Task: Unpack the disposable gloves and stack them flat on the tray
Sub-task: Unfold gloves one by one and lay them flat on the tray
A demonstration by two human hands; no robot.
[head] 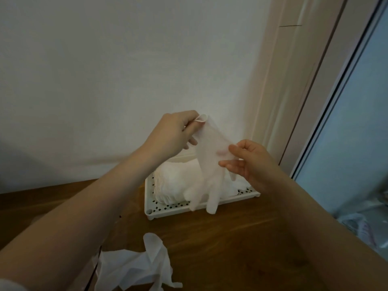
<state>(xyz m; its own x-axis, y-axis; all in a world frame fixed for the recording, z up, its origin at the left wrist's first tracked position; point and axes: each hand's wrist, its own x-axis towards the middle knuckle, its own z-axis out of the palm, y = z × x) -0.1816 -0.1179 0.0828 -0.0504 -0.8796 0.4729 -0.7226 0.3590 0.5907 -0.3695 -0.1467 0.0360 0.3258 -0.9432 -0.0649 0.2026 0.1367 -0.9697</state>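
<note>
Hands, left (175,131) and right (248,162), pinch a thin translucent white disposable glove (210,162) by its cuff above the white perforated plastic tray (168,208) (already stacked), mid-unfolding; next, I judge, lay it flat on the pile.
</note>
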